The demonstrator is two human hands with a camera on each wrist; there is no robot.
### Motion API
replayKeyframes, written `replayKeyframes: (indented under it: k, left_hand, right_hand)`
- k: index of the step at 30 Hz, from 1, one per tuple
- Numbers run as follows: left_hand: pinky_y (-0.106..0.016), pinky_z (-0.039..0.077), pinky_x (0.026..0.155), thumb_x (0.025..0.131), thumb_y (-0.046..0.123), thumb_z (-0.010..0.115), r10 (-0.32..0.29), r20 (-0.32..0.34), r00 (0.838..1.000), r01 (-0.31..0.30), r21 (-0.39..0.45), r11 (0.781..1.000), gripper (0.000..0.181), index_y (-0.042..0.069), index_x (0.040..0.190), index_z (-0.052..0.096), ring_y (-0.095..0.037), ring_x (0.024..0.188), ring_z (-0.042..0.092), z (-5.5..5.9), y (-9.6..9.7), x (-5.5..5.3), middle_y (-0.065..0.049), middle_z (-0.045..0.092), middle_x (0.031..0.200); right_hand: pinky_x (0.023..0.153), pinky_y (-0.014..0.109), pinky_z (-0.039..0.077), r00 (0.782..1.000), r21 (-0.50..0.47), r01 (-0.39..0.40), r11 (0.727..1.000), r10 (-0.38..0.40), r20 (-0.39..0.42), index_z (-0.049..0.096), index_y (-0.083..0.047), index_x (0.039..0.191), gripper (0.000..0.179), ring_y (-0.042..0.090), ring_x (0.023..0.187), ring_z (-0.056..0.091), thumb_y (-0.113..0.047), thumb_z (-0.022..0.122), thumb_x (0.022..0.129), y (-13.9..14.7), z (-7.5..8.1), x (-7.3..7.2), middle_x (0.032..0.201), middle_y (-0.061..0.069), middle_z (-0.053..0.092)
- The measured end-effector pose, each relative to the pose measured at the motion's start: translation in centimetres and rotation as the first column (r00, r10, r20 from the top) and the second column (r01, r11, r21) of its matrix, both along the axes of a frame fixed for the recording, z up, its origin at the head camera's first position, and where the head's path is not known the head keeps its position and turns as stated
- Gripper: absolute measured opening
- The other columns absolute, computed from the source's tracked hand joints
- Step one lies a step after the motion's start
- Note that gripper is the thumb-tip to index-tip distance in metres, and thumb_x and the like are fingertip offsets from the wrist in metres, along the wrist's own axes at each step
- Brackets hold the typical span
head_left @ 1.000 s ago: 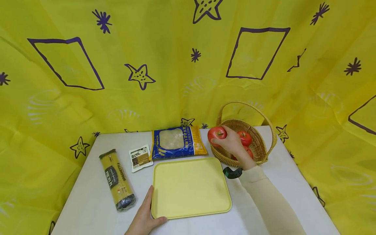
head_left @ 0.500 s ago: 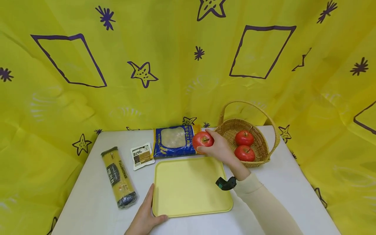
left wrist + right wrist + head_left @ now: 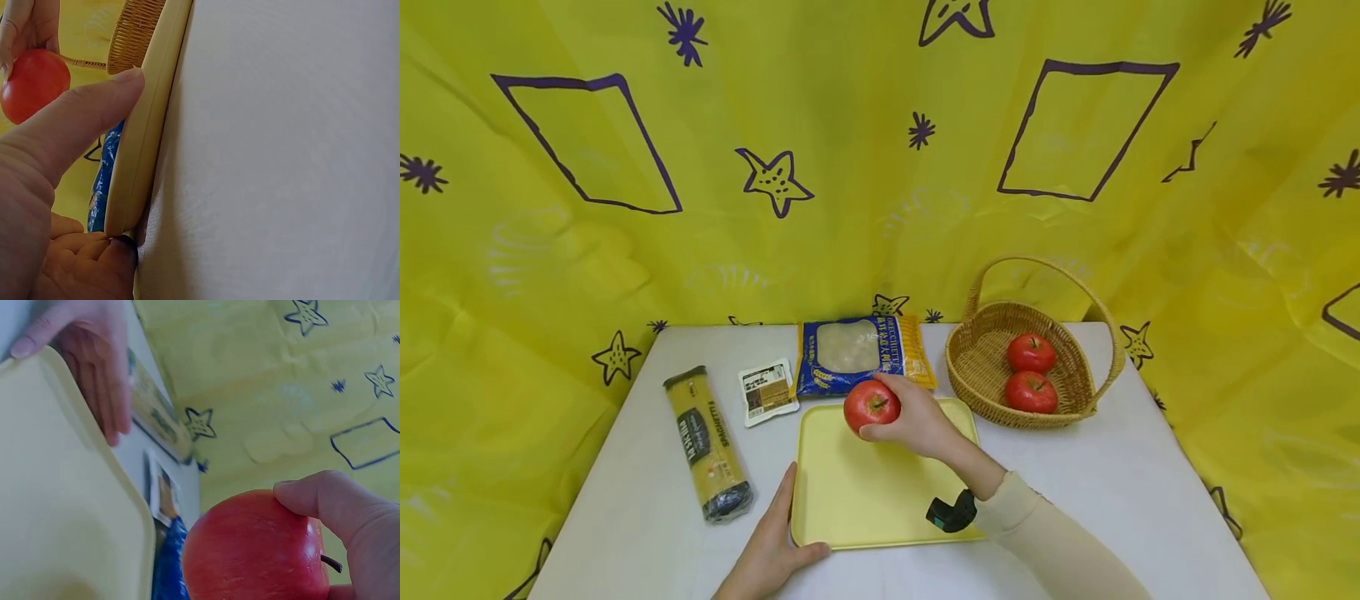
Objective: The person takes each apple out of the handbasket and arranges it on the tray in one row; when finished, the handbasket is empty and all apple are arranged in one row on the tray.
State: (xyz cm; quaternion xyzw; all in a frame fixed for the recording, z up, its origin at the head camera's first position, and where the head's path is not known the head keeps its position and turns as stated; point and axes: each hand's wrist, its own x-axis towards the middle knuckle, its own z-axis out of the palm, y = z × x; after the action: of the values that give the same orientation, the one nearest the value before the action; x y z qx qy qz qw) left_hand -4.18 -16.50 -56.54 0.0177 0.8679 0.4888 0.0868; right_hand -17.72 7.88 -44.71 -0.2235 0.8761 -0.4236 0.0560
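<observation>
My right hand [image 3: 917, 421] holds a red apple [image 3: 872, 408] by its side, above the back part of a pale yellow tray [image 3: 865, 500]. In the right wrist view the thumb presses on the apple [image 3: 250, 544] near its stem. At the tray's near left corner is my left hand [image 3: 771, 542], its thumb on the front edge and its straight fingers along the left side. The left wrist view shows that thumb lying against the rim of the tray [image 3: 147, 125]. Two more red apples [image 3: 1031, 353] lie in a wicker basket [image 3: 973, 367] at the back right.
Behind the tray lies a blue and yellow bag of orecchiette [image 3: 850, 350]. Left of it is a small white packet [image 3: 767, 392]. A spaghetti pack [image 3: 707, 446] lies farther left on the white table [image 3: 640, 500]. The basket's tall handle [image 3: 1052, 271] arches up before a yellow curtain [image 3: 850, 125].
My right hand has lifted the apple out of the basket and carried it left and nearer, over the tray. The left hand has stayed at the tray's corner. The head view has shifted slightly.
</observation>
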Motion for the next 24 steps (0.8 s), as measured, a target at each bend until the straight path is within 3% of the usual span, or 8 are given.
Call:
replayKeyframes:
  k: [5, 11, 24]
  left_hand:
    - [-0.051, 0.017, 0.113, 0.066, 0.038, 0.089, -0.001, -0.017, 1.000, 0.001, -0.004, 1.000, 0.128, 0.005, 0.157, 0.006, -0.037, 0.142, 0.019, 0.1, 0.0, 0.0, -0.019, 0.015, 0.159]
    - [-0.050, 0.018, 0.113, 0.067, 0.037, 0.089, -0.018, -0.019, 1.000, 0.018, 0.004, 1.000, 0.127, 0.005, 0.157, 0.005, -0.033, 0.142, 0.020, 0.1, 0.2, -0.1, -0.018, 0.016, 0.159]
    - [-0.049, 0.018, 0.113, 0.067, 0.036, 0.089, -0.010, -0.045, 0.999, 0.010, -0.005, 1.000, 0.127, 0.005, 0.157, 0.006, -0.034, 0.142, 0.021, -0.1, 0.0, 0.2, -0.018, 0.017, 0.159]
  right_hand:
    - [0.086, 0.045, 0.053, 0.998, 0.028, -0.060, 0.998, 0.059, 0.019, 0.050, 0.000, 0.140, 0.083, 0.032, 0.111, 0.055, -0.033, 0.084, 0.071, -1.6, -1.2, 1.1, 0.134, 0.017, 0.053]
    - [0.084, 0.038, 0.053, 0.994, 0.046, -0.101, 0.994, 0.099, 0.040, 0.050, -0.002, 0.140, 0.082, 0.027, 0.109, 0.056, -0.031, 0.084, 0.072, -2.8, -2.2, 2.1, 0.132, 0.013, 0.054]
    - [0.083, 0.031, 0.053, 0.988, 0.086, -0.148, 0.985, 0.142, 0.065, 0.052, -0.002, 0.137, 0.080, 0.022, 0.105, 0.055, -0.034, 0.084, 0.071, -5.1, -4.6, 2.6, 0.129, 0.010, 0.056]
